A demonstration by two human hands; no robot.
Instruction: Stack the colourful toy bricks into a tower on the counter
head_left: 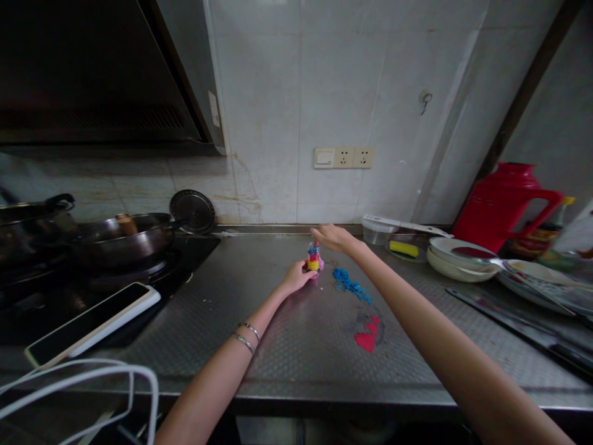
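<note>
A small clear bottle (314,256) with yellow, red and blue layers inside stands on the steel counter, a pink part showing at its side and base. My left hand (299,276) is closed around its lower part. Right over the bottle's mouth is my right hand (334,237), fingers pinched together and pointing down; whatever is between them is hidden. To the right of the bottle lies a loose heap of small blue pieces (349,285). Nearer to me, a flat patch of red pieces (369,335) rests on the counter between my forearms.
On the left are a stove with a pan (139,241), a phone-like device (92,318) and white cables (134,369). Along the right stand a plastic tub (374,233), a yellow sponge (403,249), stacked bowls (456,267), a knife (504,321) and a red thermos jug (498,204).
</note>
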